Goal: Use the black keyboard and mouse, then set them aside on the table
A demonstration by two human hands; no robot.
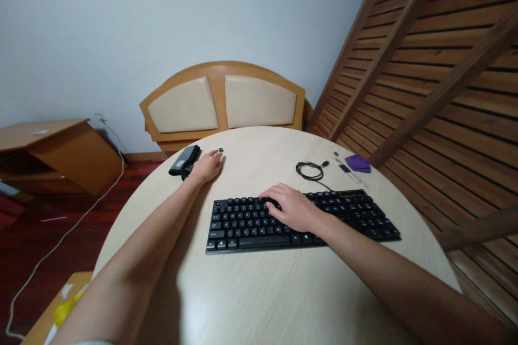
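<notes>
A black full-size keyboard lies on the pale round table. My right hand rests palm down over its middle, fingers stretched across the upper key rows and thumb apart below them. I see nothing held in it, though the space under the palm is hidden. My left hand reaches to the far left of the table. Its fingertips are at a small black piece, too small to name surely, and seem to pinch it. Beside that hand lies a folded black pouch with a strap.
A coiled black cable lies behind the keyboard. To its right are a thin pale tool with a black band and a folded purple cloth. A padded wooden headboard stands beyond the table, a slatted wooden panel at right.
</notes>
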